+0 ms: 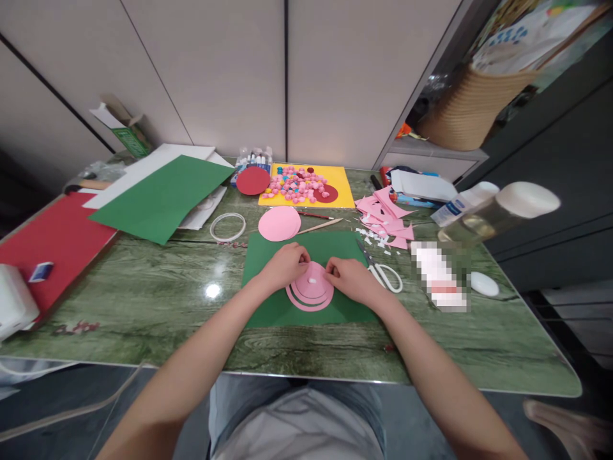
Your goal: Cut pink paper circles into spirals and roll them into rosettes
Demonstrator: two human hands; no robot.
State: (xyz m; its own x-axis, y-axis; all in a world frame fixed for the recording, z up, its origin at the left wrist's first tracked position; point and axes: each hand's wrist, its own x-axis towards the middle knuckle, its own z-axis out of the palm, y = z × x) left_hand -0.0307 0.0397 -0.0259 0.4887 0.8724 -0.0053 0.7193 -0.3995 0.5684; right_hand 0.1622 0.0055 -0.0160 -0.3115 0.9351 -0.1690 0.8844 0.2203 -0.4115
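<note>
A pink paper circle with curved cuts (303,289), like a spiral or nested rings, lies on a green sheet (268,313) in front of me. A small white patch shows near its middle. At its upper left edge my left hand (286,263) has its fingers curled and closed on the paper. My right hand (353,276) pinches the upper right edge in the same way. White-handled scissors (390,279) lie just right of my right hand. Beyond my left hand rest plain pink paper circles (278,223), beside a wooden stick (320,225).
A yellow sheet (345,185) at the back bears many pink paper balls (294,185). Pink scraps (383,214) lie to the right, near bottles (507,211). A tape roll (228,227), green paper (163,198) and red paper (62,236) are on the left.
</note>
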